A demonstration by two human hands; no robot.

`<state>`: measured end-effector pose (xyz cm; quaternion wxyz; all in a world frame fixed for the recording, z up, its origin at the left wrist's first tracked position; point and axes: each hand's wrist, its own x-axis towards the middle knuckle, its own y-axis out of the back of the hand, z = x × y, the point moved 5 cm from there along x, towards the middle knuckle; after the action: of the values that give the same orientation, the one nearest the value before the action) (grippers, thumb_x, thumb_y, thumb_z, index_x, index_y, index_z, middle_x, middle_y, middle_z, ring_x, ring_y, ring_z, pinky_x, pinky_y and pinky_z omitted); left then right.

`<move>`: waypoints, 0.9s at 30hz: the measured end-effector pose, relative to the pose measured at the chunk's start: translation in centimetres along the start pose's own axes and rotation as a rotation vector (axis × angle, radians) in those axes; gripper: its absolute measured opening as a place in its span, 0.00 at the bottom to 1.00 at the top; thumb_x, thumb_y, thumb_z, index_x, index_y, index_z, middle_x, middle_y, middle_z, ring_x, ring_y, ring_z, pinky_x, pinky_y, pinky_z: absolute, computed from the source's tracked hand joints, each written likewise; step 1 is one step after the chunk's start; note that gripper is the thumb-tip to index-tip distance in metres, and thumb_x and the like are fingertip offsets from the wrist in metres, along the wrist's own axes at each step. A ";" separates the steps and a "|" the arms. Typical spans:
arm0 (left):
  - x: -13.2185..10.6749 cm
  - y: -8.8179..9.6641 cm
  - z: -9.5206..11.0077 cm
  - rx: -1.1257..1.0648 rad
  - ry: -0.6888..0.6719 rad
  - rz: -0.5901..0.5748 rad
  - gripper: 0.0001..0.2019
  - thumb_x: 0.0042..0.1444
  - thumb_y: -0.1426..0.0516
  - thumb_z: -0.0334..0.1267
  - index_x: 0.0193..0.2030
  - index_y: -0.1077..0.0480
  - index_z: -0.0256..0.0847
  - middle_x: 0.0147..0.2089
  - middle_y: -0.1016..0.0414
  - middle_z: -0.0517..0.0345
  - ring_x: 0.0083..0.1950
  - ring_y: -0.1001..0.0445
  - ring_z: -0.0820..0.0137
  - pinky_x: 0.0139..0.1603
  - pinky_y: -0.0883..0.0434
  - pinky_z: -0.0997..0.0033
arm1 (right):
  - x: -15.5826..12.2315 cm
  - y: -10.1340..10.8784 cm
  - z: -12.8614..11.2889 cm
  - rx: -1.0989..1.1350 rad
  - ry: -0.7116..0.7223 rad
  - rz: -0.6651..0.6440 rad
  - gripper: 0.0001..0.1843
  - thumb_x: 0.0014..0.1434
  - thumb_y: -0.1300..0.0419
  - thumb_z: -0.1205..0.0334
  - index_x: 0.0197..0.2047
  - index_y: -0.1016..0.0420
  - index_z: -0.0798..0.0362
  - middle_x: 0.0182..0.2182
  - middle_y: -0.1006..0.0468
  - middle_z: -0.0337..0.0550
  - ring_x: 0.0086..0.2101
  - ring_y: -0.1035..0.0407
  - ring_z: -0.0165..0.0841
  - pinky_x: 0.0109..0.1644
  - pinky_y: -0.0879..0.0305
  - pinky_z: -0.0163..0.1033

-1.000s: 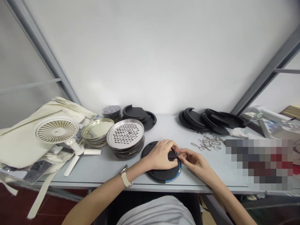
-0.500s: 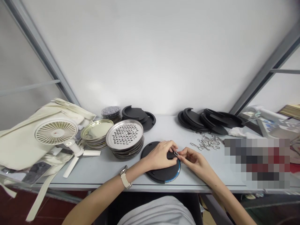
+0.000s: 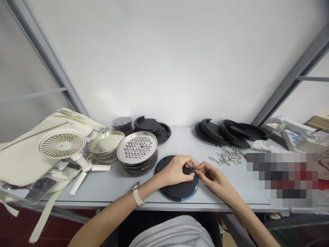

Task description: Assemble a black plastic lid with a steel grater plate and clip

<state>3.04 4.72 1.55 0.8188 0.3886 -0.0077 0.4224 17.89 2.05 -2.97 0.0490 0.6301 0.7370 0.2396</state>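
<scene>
A black round cover (image 3: 177, 190) with slots lies on the table in front of me, a strip of blue showing along its right edge. My left hand (image 3: 177, 169) lies over it with curled fingers, holding it; thumb and fingertips reach toward its right side. There, a small metal ring clip (image 3: 192, 168) is pinched by the thumb and fingers of my right hand (image 3: 209, 173). The left fingertips are close to the clip; whether they grip it too I cannot tell. Similar loose metal clips (image 3: 230, 156) form a pile beyond my right hand.
To the left stand stacked perforated metal discs (image 3: 137, 149), stacked gold-coloured discs (image 3: 106, 142), a white fan (image 3: 63, 145) and a cream bag (image 3: 23, 157). More black covers lie at the back left (image 3: 149, 125) and back right (image 3: 213, 130). A blurred patch covers the right side.
The metal clip has turned slightly between the fingertips at the cover's right side. Both hands have stayed almost in place, and the cover has not moved.
</scene>
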 end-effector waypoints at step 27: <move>0.2 -0.3 -0.8 -0.112 0.009 -0.004 0.08 0.49 0.42 0.30 0.38 0.30 0.37 0.36 0.26 0.57 0.39 0.27 0.72 0.43 0.31 0.75 | -0.2 0.4 0.0 0.100 -0.039 -0.016 0.13 0.62 0.43 0.51 0.39 0.28 0.53 0.29 0.26 0.41 0.32 0.32 0.33 0.38 0.35 0.36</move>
<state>3.11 5.23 0.86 0.8400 0.3405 -0.0269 0.4215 18.29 1.88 -2.82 0.0335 0.6303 0.7521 0.1897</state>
